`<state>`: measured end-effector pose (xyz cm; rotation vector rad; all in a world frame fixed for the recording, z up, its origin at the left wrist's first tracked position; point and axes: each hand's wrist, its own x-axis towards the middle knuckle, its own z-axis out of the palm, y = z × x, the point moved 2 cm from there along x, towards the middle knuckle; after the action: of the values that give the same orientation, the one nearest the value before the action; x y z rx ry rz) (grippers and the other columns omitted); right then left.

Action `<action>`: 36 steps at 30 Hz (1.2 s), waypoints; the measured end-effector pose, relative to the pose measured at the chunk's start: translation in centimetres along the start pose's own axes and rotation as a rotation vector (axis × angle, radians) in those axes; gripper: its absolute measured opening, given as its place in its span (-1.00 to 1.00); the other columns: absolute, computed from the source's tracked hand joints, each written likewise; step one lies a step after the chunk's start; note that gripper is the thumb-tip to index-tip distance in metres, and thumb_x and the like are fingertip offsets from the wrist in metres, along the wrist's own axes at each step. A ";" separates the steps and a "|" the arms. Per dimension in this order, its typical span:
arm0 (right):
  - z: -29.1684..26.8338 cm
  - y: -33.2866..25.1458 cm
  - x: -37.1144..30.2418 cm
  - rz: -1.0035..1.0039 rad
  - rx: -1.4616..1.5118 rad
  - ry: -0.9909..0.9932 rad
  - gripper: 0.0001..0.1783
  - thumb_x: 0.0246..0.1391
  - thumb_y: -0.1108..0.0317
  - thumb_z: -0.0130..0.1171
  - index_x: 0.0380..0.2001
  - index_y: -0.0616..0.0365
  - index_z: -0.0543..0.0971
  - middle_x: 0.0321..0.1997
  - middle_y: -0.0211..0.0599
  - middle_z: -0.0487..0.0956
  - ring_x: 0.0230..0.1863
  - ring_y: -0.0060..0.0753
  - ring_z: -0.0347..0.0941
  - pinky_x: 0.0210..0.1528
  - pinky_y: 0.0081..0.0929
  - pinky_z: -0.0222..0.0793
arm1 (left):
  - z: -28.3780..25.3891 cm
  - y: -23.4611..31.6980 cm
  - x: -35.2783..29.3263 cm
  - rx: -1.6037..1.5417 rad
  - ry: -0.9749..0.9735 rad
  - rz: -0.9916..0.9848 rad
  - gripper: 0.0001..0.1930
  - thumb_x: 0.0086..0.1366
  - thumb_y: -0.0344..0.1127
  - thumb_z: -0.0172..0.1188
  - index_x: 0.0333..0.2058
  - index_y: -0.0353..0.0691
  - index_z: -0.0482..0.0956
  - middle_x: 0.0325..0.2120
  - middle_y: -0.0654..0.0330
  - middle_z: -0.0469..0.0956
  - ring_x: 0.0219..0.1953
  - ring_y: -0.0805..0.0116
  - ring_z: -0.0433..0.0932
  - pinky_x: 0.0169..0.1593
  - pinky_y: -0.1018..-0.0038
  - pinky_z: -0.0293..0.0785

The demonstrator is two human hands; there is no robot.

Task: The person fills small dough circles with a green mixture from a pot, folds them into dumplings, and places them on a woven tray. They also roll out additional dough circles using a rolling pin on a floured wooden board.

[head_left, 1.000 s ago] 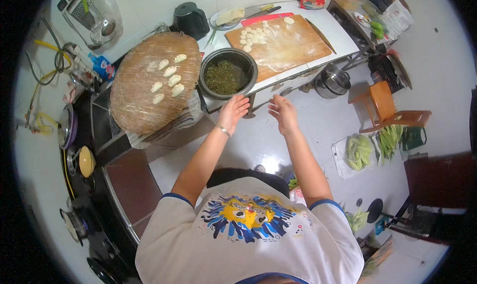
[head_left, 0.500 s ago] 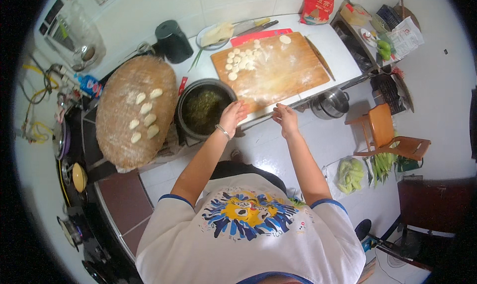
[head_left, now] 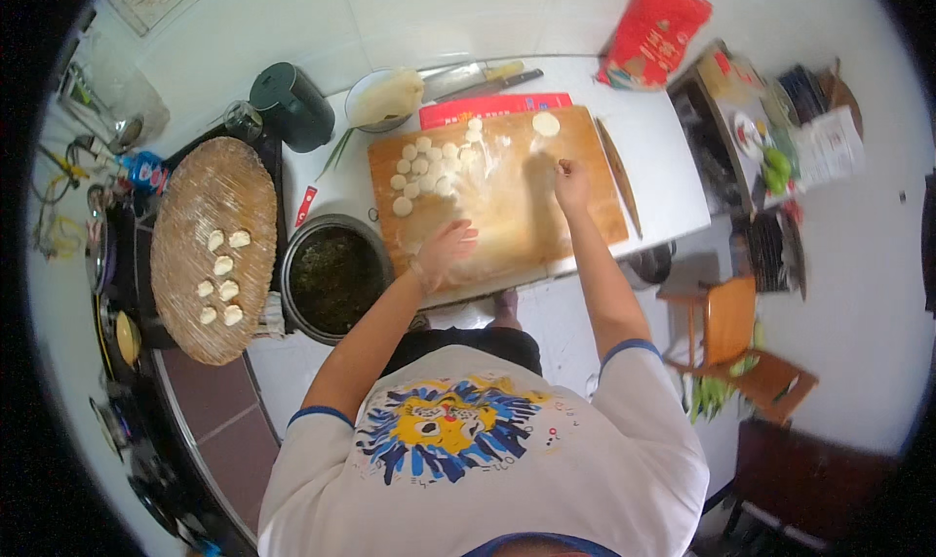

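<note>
A floured wooden board (head_left: pixel 517 227) lies on the white table before me. Small flattened dough pieces (head_left: pixel 427 167) are grouped on its left half, and one larger dough round (head_left: pixel 546 124) rests near its far edge. My left hand (head_left: pixel 449 251) is above the near left part of the board, fingers stretched out, slightly blurred, holding nothing. Over the right half, my right hand (head_left: pixel 570 184) has its fingers curled closed, just nearer than the dough round; whether anything is in them is hidden. Left of the board stands a dark pot (head_left: pixel 336 276) with a greenish filling.
A large oval plastic-wrapped tray (head_left: pixel 200 318) at left carries several dumplings (head_left: pixel 223 264). Behind the board are a red packet (head_left: pixel 492 108), knives (head_left: pixel 489 84), a bowl (head_left: pixel 378 123) and a dark green jug (head_left: pixel 292 108). A long wooden stick (head_left: pixel 618 177) lies along its right side.
Both hands have moved forward from the table's near edge to over the board. My right hand reached farther, and its fingers have curled closed. The whole view has shifted.
</note>
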<state>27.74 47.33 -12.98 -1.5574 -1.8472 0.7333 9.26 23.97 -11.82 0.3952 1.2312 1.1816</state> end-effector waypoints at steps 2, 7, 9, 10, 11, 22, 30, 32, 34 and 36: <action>1.2 0.6 4.9 -0.007 -0.080 -0.122 -0.69 0.01 0.31 0.04 -0.22 0.30 0.52 -0.24 0.03 0.54 -0.18 -0.05 0.47 -0.12 -0.28 0.36 | 0.8 0.6 0.5 -0.108 0.080 -0.012 -0.64 0.33 -0.20 -0.09 0.03 -0.24 0.31 -0.10 0.10 0.46 -0.11 0.32 0.46 -0.05 0.45 0.39; 6.0 3.5 13.2 -0.194 -0.223 -0.191 -0.64 0.02 0.29 0.02 -0.13 0.27 0.44 -0.21 0.07 0.51 -0.13 0.06 0.43 -0.08 -0.19 0.34 | 3.3 0.5 1.8 -0.147 0.312 -0.047 -0.64 0.33 -0.21 -0.10 0.03 -0.23 0.31 -0.10 0.13 0.46 -0.13 0.37 0.46 -0.05 0.46 0.38; 7.8 4.5 15.4 -0.261 -0.310 -0.247 -0.65 0.02 0.29 0.02 -0.15 0.27 0.44 -0.20 0.07 0.51 -0.10 0.04 0.42 -0.07 -0.19 0.35 | 4.1 0.2 1.9 -0.174 0.370 -0.054 -0.64 0.33 -0.21 -0.10 0.04 -0.22 0.31 -0.09 0.13 0.45 -0.12 0.37 0.46 -0.04 0.45 0.38; 8.7 5.0 16.2 -0.297 -0.354 -0.273 -0.66 0.02 0.29 0.02 -0.16 0.26 0.44 -0.20 0.06 0.51 -0.09 0.03 0.42 -0.07 -0.19 0.35 | 4.5 0.0 1.9 -0.190 0.395 -0.053 -0.64 0.33 -0.21 -0.09 0.04 -0.23 0.31 -0.09 0.13 0.45 -0.12 0.36 0.46 -0.04 0.45 0.38; 9.6 5.4 16.9 -0.252 -0.364 -0.230 -0.67 0.01 0.29 0.03 -0.17 0.26 0.44 -0.20 0.05 0.52 -0.10 0.02 0.43 -0.08 -0.19 0.35 | 4.7 0.0 1.8 -0.202 0.418 -0.050 -0.64 0.33 -0.21 -0.09 0.04 -0.23 0.31 -0.08 0.12 0.44 -0.12 0.36 0.46 -0.04 0.45 0.39; 10.9 5.9 19.0 0.059 -0.403 -0.431 -0.74 -0.02 0.30 0.06 -0.26 0.18 0.49 -0.26 -0.04 0.56 -0.22 -0.01 0.50 -0.18 -0.15 0.39 | 5.7 -0.9 2.0 -0.249 0.507 0.005 -0.62 0.32 -0.18 -0.07 0.04 -0.25 0.31 -0.10 0.13 0.45 -0.12 0.38 0.46 -0.05 0.47 0.39; 4.8 -5.7 8.2 -0.488 -0.127 -0.714 -0.77 -0.03 0.25 0.13 -0.36 0.18 0.55 -0.32 -0.07 0.57 -0.22 -0.05 0.49 -0.21 -0.25 0.38 | 4.7 -1.2 -0.9 -0.196 0.478 0.075 -0.59 0.30 -0.25 -0.03 0.09 -0.24 0.27 -0.05 0.17 0.42 -0.07 0.38 0.43 -0.01 0.46 0.35; 3.1 -9.9 3.3 -0.604 -0.041 -0.905 -0.75 -0.06 0.30 0.17 -0.30 0.20 0.56 -0.39 -0.09 0.58 -0.33 -0.19 0.53 -0.28 -0.36 0.38 | 3.9 -1.0 -2.4 -0.187 0.436 0.174 -0.56 0.28 -0.30 0.01 0.12 -0.23 0.24 -0.01 0.19 0.38 -0.04 0.38 0.41 0.02 0.47 0.33; 0.8 -14.3 -1.7 -0.688 -0.045 -1.091 -0.76 -0.04 0.30 0.17 -0.29 0.19 0.57 -0.39 -0.11 0.59 -0.35 -0.25 0.52 -0.30 -0.41 0.38 | 2.7 -0.8 -4.0 -0.056 0.410 0.337 -0.50 0.24 -0.30 0.06 0.14 -0.22 0.20 0.03 0.18 0.34 -0.02 0.39 0.38 0.02 0.46 0.32; -1.0 -18.4 -5.9 -0.727 -0.010 -1.270 -0.76 -0.03 0.31 0.17 -0.28 0.18 0.57 -0.40 -0.15 0.59 -0.38 -0.32 0.51 -0.31 -0.44 0.37 | 1.4 -0.5 -6.1 -0.020 0.325 0.399 -0.45 0.20 -0.32 0.10 0.16 -0.22 0.17 0.05 0.19 0.31 -0.01 0.40 0.36 0.03 0.46 0.31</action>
<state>17.18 38.68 0.79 -0.1563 -2.9702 1.4760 11.43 19.08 -8.62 0.4604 1.4604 1.6469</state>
